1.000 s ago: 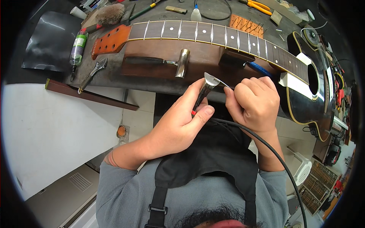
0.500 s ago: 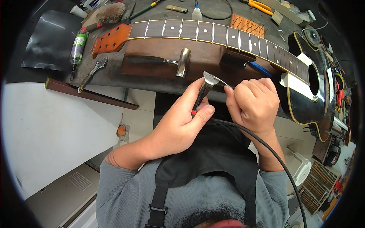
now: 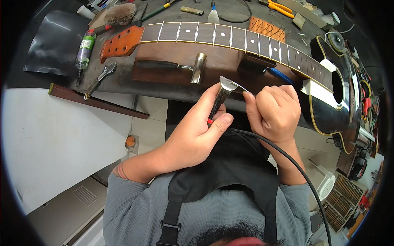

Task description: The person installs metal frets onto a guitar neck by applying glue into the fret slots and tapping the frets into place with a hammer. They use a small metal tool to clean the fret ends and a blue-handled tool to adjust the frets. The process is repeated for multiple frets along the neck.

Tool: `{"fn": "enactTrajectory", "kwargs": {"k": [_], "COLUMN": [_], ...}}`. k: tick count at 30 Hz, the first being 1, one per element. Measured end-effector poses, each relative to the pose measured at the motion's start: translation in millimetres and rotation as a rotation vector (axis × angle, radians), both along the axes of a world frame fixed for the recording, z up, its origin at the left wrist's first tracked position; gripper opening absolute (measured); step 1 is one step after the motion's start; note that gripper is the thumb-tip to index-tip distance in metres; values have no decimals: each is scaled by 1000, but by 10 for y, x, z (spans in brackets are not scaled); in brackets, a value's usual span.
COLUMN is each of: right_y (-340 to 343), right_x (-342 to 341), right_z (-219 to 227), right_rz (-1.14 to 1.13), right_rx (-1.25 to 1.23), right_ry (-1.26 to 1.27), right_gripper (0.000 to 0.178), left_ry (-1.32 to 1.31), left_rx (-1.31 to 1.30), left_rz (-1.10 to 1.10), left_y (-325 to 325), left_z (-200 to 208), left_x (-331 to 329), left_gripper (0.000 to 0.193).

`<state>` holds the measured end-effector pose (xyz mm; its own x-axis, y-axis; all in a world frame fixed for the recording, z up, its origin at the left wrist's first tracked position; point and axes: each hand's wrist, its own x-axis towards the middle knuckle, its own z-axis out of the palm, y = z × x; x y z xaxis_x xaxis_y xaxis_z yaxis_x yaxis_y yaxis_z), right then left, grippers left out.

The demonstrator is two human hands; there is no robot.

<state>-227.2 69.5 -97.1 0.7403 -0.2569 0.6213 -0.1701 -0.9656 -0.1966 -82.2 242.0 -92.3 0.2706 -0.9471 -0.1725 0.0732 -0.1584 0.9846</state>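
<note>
- Left hand stays clamped on the end-cutting pliers; no shift.
- Right hand pinches the thin wire in their jaws, over the bench's near edge.

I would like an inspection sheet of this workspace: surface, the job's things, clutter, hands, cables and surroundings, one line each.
Surface: dark workbench, crowded with tools.
Job's things: metal-headed cutter tool with a thin wire piece at its head; guitar lies across the bench, no strings visible on the neck.
Clutter: hammer, wrench, green bottle, brush, orange pliers.
Hands: left hand holds the tool; right hand pinches the wire piece.
Cables: black cable runs past the right forearm; another lies on the bench top.
Surroundings: white panel, tiled floor.
</note>
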Motion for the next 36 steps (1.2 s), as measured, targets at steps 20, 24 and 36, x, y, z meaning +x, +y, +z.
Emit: {"fn": "enactTrajectory", "kwargs": {"k": [20,24,36], "right_y": [-195,-157,113], "right_x": [166,162,85], "right_z": [-146,34,96], "right_rz": [423,391,100], "right_rx": [125,188,960], "right_ry": [-387,-387,-153], "right_gripper": [46,44,12], "left_ry": [694,669,-84], "left_rx": [50,128,-89], "left_rz": [-241,-286,-85], "left_y": [-32,-57,-63], "left_z": [42,262,167], "left_x": [296,403,272], "left_gripper": [73,76,89]}}
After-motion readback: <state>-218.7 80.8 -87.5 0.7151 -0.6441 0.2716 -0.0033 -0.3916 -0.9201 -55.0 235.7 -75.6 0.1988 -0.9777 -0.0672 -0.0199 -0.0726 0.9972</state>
